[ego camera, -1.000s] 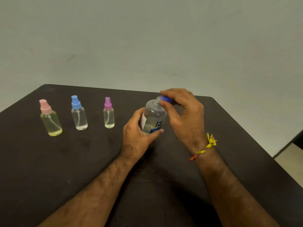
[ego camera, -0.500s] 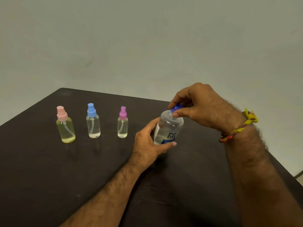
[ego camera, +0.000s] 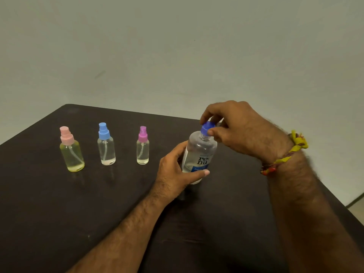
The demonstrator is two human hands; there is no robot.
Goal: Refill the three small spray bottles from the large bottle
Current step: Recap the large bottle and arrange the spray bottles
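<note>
The large clear bottle (ego camera: 200, 152) with a white and blue label stands on the dark table (ego camera: 59, 203), right of centre. My left hand (ego camera: 175, 174) grips its lower body. My right hand (ego camera: 236, 129) pinches its blue cap (ego camera: 206, 128) from above with thumb and fingers. To the left stand three small spray bottles in a row: one with a pink top and yellowish liquid (ego camera: 71, 150), one with a blue top (ego camera: 106, 145), and one with a purple top (ego camera: 142, 146). Each holds only a little liquid.
The table's far edge runs just behind the bottles, with a pale wall beyond. The table's right edge drops off past my right forearm, where a strip of floor (ego camera: 357, 208) shows. A yellow and red thread band (ego camera: 285, 154) circles my right wrist.
My right wrist has turned around the blue cap, from the right side of the bottle to above it. The left hand keeps the same grip. The camera view shifted left.
</note>
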